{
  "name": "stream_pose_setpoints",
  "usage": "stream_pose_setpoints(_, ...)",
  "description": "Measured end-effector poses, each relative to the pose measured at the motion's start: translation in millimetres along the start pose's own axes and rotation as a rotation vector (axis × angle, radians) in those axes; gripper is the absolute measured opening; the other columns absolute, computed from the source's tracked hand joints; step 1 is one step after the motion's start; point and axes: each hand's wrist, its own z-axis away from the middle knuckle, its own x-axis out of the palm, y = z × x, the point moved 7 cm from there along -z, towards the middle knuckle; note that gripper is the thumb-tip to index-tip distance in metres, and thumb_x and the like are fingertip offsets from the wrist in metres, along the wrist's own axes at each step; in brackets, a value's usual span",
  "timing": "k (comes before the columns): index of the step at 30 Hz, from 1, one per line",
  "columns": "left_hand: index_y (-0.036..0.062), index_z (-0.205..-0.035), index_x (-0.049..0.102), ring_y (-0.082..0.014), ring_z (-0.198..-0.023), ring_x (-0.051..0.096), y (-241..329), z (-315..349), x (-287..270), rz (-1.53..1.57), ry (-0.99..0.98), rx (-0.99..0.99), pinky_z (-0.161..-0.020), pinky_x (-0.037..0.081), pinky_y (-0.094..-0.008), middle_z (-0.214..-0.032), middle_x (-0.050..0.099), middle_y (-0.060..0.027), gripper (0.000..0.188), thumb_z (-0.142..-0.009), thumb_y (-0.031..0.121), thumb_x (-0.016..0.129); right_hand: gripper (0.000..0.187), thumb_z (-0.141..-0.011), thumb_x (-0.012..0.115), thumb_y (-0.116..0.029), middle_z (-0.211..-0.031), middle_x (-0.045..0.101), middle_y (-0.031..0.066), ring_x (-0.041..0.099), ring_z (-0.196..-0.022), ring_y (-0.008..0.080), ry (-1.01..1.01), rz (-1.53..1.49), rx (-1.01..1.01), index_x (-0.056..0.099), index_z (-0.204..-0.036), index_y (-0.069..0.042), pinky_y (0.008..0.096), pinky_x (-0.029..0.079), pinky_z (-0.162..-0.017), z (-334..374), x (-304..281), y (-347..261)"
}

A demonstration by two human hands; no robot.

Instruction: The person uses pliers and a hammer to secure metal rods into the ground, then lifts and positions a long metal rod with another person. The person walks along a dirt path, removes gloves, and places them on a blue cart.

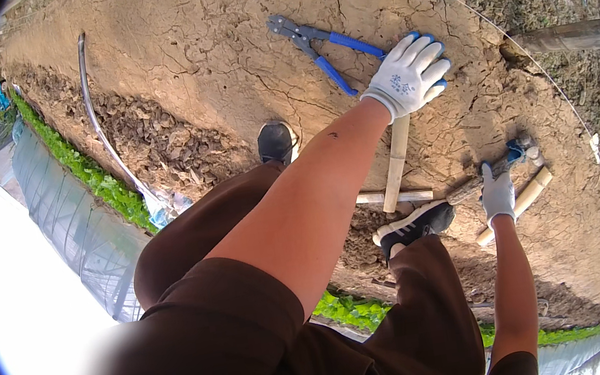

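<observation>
Both my hands wear white gloves with blue fingertips. My left hand is stretched forward, palm down, its fingers extended and slightly apart. A split bamboo piece runs from under its wrist back toward my shoe; whether the palm touches it is hidden. Just left of this hand, bolt cutters with blue handles lie spread on the cracked soil. Lower right, my right hand is closed around the wooden handle of a hammer-like tool, whose head end has blue material on it. A second bamboo piece lies beside that hand.
A third bamboo piece lies crosswise by my shoe. White string curves along the right. A bent pipe lies left near crumbled soil. Green plants border plastic sheeting.
</observation>
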Motion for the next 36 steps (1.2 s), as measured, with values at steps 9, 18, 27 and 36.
stream_pose_setpoints(9, 0.0047, -0.13, 0.065, -0.0414, -0.137, 0.047, -14, 11, -46, 0.183, -0.238, 0.128, -0.122, 0.032, -0.0523, -0.143, 0.056, -0.0221, 0.056, -0.085, 0.037, 0.072, 0.06, -0.096, 0.069, -0.053, -0.077, 0.066, 0.0112, 0.063, -0.057, 0.0175, -0.077, -0.333, 0.159, 0.066, -0.1, 0.007, 0.0334, 0.05, -0.044, -10, 6, -9)
stream_pose_setpoints(18, 0.0104, -0.141, 0.055, -0.0389, -0.131, 0.055, -70, 316, -314, -0.061, -0.954, -0.734, -0.118, 0.036, -0.0473, -0.135, 0.062, -0.018, 0.059, -0.099, 0.052, 0.058, 0.042, -0.093, 0.071, -0.041, -0.066, 0.056, 0.0054, 0.051, -0.045, 0.0185, 0.103, -0.382, 0.214, 0.058, -0.115, -0.007, 0.0337, 0.038, -0.038, 107, 71, 78)
stream_pose_setpoints(27, 0.0068, -0.141, 0.057, -0.0398, -0.124, 0.064, 205, 591, -599, 0.324, -1.543, -1.64, -0.103, 0.051, -0.0478, -0.134, 0.068, -0.0202, 0.062, -0.098, 0.052, 0.057, 0.046, -0.089, 0.08, -0.041, -0.097, 0.073, 0.0105, 0.068, -0.076, 0.0197, -0.369, -0.351, 0.518, 0.069, -0.11, -0.001, 0.0387, 0.056, -0.066, 419, 27, 171)
stream_pose_setpoints(36, 0.0067, -0.128, 0.074, -0.0343, -0.13, 0.064, 267, 589, -566, 0.84, -1.333, -1.66, -0.104, 0.053, -0.0461, -0.137, 0.068, -0.0188, 0.056, -0.085, 0.044, 0.075, 0.037, -0.088, 0.08, -0.037, -0.089, 0.071, 0.0108, 0.067, -0.064, 0.0218, -0.197, -0.452, 0.564, 0.069, -0.1, -0.004, 0.0402, 0.056, -0.056, 550, -123, 77)
